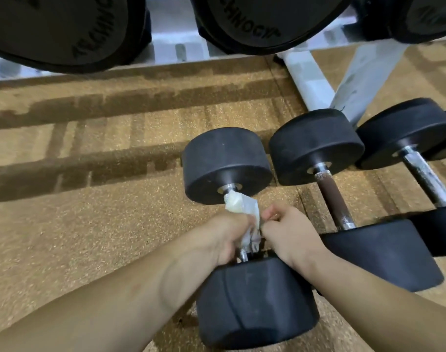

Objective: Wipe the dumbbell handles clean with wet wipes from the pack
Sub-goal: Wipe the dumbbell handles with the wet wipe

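The wiping step is under way on the nearest dumbbell [255, 301], which lies on the speckled floor [90, 237] with its far head toward 12 o'clock. A wet wipe [242, 204] is wrapped round its handle [229, 187], so the task's thing sits on the bar between the two black heads. The left hand [224, 235] grasps the wipe and the bar under it, fingers closed round both. The right hand [285, 232] comes in from 3 o'clock with its fingers curled against the wipe's edge; whether it pinches the wipe or the bare bar I cannot tell, since the contact is hidden.

Judging from this, the next move calls for a firm squeeze and a slide or twist of the wipe along the bar, with the dumbbell kept from rolling.

At 2 o'clock of the hands lie a second dumbbell [316, 146], its handle looking brown and spotted, and a third dumbbell [405, 130] with a chrome handle; both look not yet wiped.

As for containers, the wipe pack is not in view. The white rack [303, 77] at 12 o'clock holds large black dumbbells [255, 19] on its low tier
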The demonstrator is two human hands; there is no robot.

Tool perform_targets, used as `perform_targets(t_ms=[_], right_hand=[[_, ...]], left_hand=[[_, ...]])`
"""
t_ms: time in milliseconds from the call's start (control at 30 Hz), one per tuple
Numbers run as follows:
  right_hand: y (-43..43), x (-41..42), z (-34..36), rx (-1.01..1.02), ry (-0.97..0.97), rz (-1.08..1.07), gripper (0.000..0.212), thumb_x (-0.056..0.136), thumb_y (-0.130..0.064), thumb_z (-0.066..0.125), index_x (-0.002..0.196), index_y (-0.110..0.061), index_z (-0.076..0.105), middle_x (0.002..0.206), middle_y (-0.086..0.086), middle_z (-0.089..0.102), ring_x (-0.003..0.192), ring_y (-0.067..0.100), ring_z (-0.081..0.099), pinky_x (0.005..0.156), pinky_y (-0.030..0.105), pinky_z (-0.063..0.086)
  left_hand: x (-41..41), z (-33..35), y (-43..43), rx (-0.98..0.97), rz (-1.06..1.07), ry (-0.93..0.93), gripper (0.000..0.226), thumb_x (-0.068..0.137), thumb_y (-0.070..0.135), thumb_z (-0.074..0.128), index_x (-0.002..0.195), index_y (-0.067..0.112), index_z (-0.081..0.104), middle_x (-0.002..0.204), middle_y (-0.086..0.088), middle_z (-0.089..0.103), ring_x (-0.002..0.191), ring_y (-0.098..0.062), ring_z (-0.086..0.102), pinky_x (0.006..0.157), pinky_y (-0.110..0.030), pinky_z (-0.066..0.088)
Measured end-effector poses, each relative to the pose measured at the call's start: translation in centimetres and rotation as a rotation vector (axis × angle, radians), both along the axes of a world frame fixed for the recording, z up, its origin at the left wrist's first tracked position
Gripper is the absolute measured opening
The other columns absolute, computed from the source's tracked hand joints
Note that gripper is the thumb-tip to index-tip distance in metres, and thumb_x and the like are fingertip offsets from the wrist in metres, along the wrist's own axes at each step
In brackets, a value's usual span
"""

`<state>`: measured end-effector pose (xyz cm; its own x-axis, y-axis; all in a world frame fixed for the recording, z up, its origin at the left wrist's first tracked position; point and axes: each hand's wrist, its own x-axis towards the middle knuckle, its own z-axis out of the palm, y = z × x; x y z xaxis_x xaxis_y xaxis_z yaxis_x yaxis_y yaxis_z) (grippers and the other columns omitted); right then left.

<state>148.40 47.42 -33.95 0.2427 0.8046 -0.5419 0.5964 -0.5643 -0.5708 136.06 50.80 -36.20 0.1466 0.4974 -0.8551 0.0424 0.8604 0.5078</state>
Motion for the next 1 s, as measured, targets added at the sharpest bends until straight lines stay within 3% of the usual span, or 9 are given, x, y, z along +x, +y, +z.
perform_targets(t_ms=[67,133,233,367,567,667,800,967,1000], right_hand=[[0.0,-0.1,0.0,-0.013,0.015,-0.006,0.029,0.060,-0.031,0.051,0.085,-0.026,0.064,0.073,-0.001,0.071,0.081,0.027,0.068,0.084,0.047,0.057],[0.2,-0.2,-0.3,-0.020,0.022,0.006,0.034,0.059,-0.033,0.048,0.088,-0.035,0.066,0.073,-0.002,0.071,0.083,0.029,0.069,0.089,0.049,0.057],[0.3,-0.5,-0.1,-0.012,0.060,0.015,0.037,0.059,-0.043,0.048,0.083,-0.023,0.067,0.076,0.002,0.073,0.085,0.032,0.070,0.089,0.048,0.057],[0.0,-0.3,-0.1,-0.006,0.073,0.005,0.033,0.056,-0.038,0.050,0.078,-0.020,0.068,0.069,0.002,0.072,0.083,0.033,0.069,0.086,0.047,0.057],[0.3,-0.1,-0.7,-0.034,0.075,0.015,0.035,0.053,-0.032,0.049,0.081,-0.020,0.067,0.075,0.000,0.071,0.086,0.030,0.067,0.087,0.044,0.056],[0.2,0.2,-0.8,-0.029,0.095,0.027,0.042,0.049,-0.042,0.050,0.083,-0.021,0.065,0.078,0.001,0.070,0.085,0.029,0.066,0.086,0.042,0.055],[0.2,0.2,-0.8,-0.025,0.088,0.024,0.035,0.060,-0.032,0.043,0.086,-0.022,0.064,0.083,0.005,0.074,0.089,0.028,0.068,0.091,0.042,0.054],[0.3,0.2,-0.7,-0.037,0.067,0.042,0.017,0.077,-0.024,0.055,0.088,-0.020,0.067,0.087,-0.001,0.072,0.094,0.025,0.067,0.093,0.039,0.054],[0.4,0.1,-0.6,-0.046,0.056,0.052,0.014,0.080,-0.022,0.056,0.087,-0.021,0.068,0.089,-0.002,0.071,0.096,0.024,0.066,0.094,0.039,0.054]], left_hand=[[0.6,-0.5,1.4,0.055,0.108,0.037,0.006,0.093,0.001,0.058,0.088,0.000,0.059,0.073,-0.020,0.062,0.057,-0.030,0.061,0.059,-0.040,0.055],[0.5,-0.9,3.0,0.130,0.228,0.054,0.018,0.088,0.012,0.072,0.099,0.005,0.060,0.090,-0.018,0.071,0.073,-0.031,0.072,0.069,-0.045,0.061],[0.3,-1.8,3.3,0.178,0.256,0.045,0.030,0.084,0.022,0.075,0.109,0.010,0.063,0.094,-0.018,0.073,0.067,-0.028,0.070,0.068,-0.041,0.061],[-0.8,-3.0,0.5,0.222,-0.017,-0.003,0.019,0.089,0.023,0.069,0.104,0.010,0.070,0.088,-0.012,0.076,0.075,-0.026,0.072,0.083,-0.042,0.061],[-3.6,-1.7,-0.6,0.062,-0.409,-0.170,0.015,0.093,0.018,0.072,0.105,0.010,0.069,0.095,-0.013,0.074,0.084,-0.022,0.067,0.070,-0.027,0.051],[-2.6,-1.8,1.7,0.089,-0.211,-0.092,0.029,0.091,0.018,0.075,0.113,0.003,0.063,0.092,-0.017,0.073,0.074,-0.024,0.070,0.055,-0.031,0.055],[-0.9,-2.0,3.9,0.155,0.138,-0.059,0.032,0.090,0.016,0.076,0.114,0.001,0.063,0.106,-0.023,0.073,0.096,-0.038,0.073,0.086,-0.055,0.060],[-2.4,-2.6,-1.0,0.117,-0.222,-0.115,0.035,0.090,0.019,0.076,0.119,0.002,0.065,0.096,-0.013,0.078,0.081,-0.022,0.076,0.071,-0.032,0.061],[-3.1,-2.5,-1.1,0.102,-0.313,-0.127,0.036,0.090,0.018,0.076,0.121,0.002,0.065,0.103,-0.015,0.077,0.088,-0.023,0.076,0.077,-0.033,0.061]])
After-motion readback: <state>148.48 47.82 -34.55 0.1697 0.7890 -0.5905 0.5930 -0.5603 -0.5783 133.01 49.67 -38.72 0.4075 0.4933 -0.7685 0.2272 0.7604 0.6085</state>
